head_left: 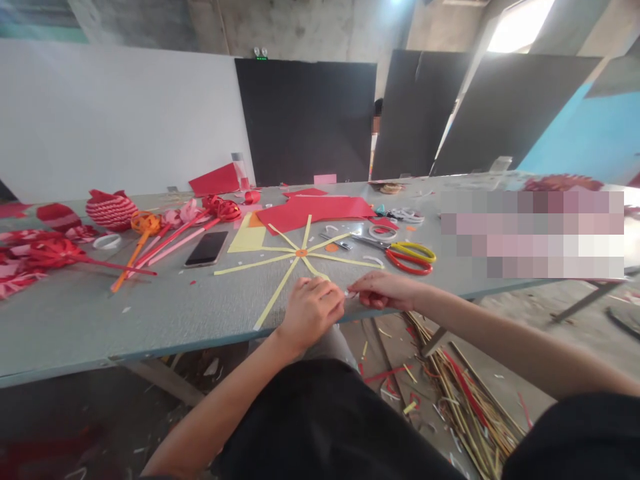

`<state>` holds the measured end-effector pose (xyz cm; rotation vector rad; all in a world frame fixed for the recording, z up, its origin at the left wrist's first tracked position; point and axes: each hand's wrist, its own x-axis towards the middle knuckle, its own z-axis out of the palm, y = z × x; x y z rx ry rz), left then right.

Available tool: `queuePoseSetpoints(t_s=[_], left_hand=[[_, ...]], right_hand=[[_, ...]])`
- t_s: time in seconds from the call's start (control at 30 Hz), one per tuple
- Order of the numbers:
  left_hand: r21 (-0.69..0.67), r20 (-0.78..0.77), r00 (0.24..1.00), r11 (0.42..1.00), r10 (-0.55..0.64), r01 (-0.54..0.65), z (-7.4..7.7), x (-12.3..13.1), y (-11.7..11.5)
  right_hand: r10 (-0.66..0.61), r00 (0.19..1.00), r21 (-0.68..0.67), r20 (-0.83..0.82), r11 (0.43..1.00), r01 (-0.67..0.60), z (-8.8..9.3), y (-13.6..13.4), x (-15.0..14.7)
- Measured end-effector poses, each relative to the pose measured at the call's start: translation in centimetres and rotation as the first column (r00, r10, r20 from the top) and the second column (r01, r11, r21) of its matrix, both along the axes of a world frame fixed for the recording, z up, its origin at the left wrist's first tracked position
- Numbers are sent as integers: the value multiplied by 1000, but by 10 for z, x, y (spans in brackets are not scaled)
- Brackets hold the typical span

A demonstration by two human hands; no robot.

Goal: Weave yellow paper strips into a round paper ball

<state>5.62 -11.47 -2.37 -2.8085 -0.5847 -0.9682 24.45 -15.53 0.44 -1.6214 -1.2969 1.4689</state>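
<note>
Yellow paper strips [280, 287] spread like spokes from an orange round centre [301, 253] on the table. One spoke pointing toward me runs to my left hand [313, 308], whose curled fingers close over its end at the table's front edge. My right hand [384, 291] is closed in a pinch just to the right, with a small white scrap [350, 294] at its fingertips. What the scrap is, I cannot make out. Beyond my right hand lie scissors [407, 257] with yellow and red handles, beside a roll of white tape [382, 232].
Red paper sheets [320, 212] and a pale yellow sheet [249, 235] lie behind the spokes. A phone [207, 249] is at left, near red, pink and orange paper crafts [175, 227] on sticks. Thin sticks [465, 400] and paper scraps litter the floor below the table [165, 320].
</note>
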Motion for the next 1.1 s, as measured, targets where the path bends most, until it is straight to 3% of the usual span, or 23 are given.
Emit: queuePoseSetpoints(t_s=[0.07,0.13,0.23,0.3,0.33,0.5,0.63,0.9,1.1], left_hand=[[-154,78,997,988,17,-5,1,1,5],[-348,173,984,937,44,19,2,1,10],[-575,275,957,814,95,84,3,0,15],[-644,293,949,758,114,107,3,-2,17],[-661,292,949,743,121,109,3,-2,17],[-683,281,949,724,141,95,0,-2,16],[-703,217,968,708,129,63,0,-3,14],[-707,162,980,706,119,32,1,-3,10],[-710,183,981,699,69,83,0,-5,8]], right_hand=[[30,986,119,163,992,-50,-2,-1,-1],[-30,933,322,358,942,-93,-5,-3,-2],[-216,878,655,426,743,-135,-13,-4,-10],[-241,903,782,356,606,-147,-19,-3,-16],[-227,916,808,329,570,-149,-22,-2,-20],[-233,943,819,236,570,-64,-35,5,-30],[-223,938,832,266,545,-106,-39,5,-30],[-294,901,891,319,417,-179,-42,0,-29],[-390,802,879,452,346,-328,-48,-1,-31]])
